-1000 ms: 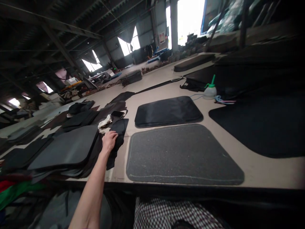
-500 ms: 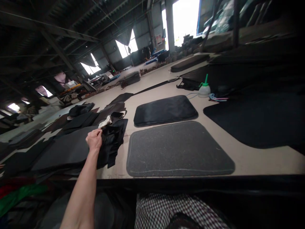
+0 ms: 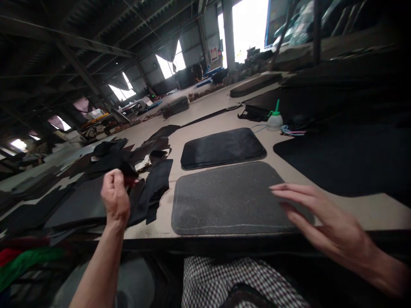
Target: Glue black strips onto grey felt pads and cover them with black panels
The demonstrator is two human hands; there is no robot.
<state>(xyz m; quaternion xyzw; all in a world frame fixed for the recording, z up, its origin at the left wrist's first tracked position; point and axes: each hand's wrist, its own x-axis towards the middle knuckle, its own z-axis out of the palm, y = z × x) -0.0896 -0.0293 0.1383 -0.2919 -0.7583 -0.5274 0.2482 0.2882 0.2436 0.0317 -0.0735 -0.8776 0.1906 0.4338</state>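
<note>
My left hand (image 3: 116, 200) is closed, pinching a dark piece of black sheet material (image 3: 123, 166) lifted above the pile at the left; motion blurs its outline. Other black strips (image 3: 158, 184) lie just right of that hand. In front of me a grey rounded panel (image 3: 221, 199) lies flat, with a pale line along its border. Over its right end hovers my right hand (image 3: 324, 218), fingers stretched and holding nothing. Whether the fingertips touch the panel I cannot tell. Behind it rests a stack of black rounded panels (image 3: 223, 147).
A clear bottle with a green spout (image 3: 275, 119) stands at the back right beside pale cords (image 3: 292, 131). A large black sheet (image 3: 346, 162) covers the table's right side. A phone (image 3: 158, 154) and a crumpled white cloth (image 3: 143, 163) lie at the left.
My left hand has drawn back toward me and left, lifting a black piece off the pile. My right hand has come into view over the grey panel.
</note>
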